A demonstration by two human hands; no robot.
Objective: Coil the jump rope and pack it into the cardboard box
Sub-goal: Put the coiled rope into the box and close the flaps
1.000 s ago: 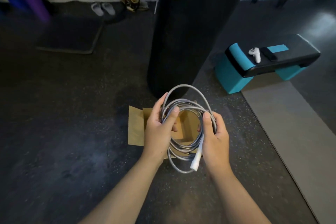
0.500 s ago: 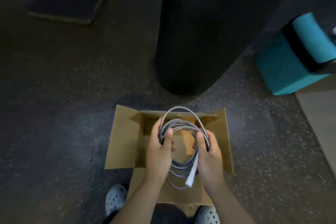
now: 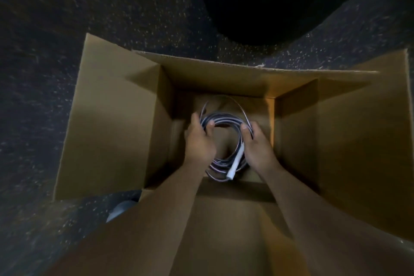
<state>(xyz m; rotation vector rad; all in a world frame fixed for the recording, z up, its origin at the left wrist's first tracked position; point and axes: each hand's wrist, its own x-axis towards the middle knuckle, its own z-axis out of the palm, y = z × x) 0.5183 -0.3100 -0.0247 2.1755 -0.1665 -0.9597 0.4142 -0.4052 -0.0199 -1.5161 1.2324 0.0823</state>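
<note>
Dark speckled rubber floor (image 3: 67, 29) all round, big black cylindrical bag (image 3: 280, 0) at top. Open brown cardboard box (image 3: 107, 123) sits on it, flaps spread out. Your left hand (image 3: 198, 141) reaches down inside, grip curled round the left side of the coiled grey jump rope (image 3: 224, 122). White plastic handle (image 3: 235, 163) hangs along the coil's right side. Your right hand (image 3: 257, 143) grips the coil's right edge, thumb over the strands. Coil is inside the box, low down; can't tell if it touches the bottom.
</note>
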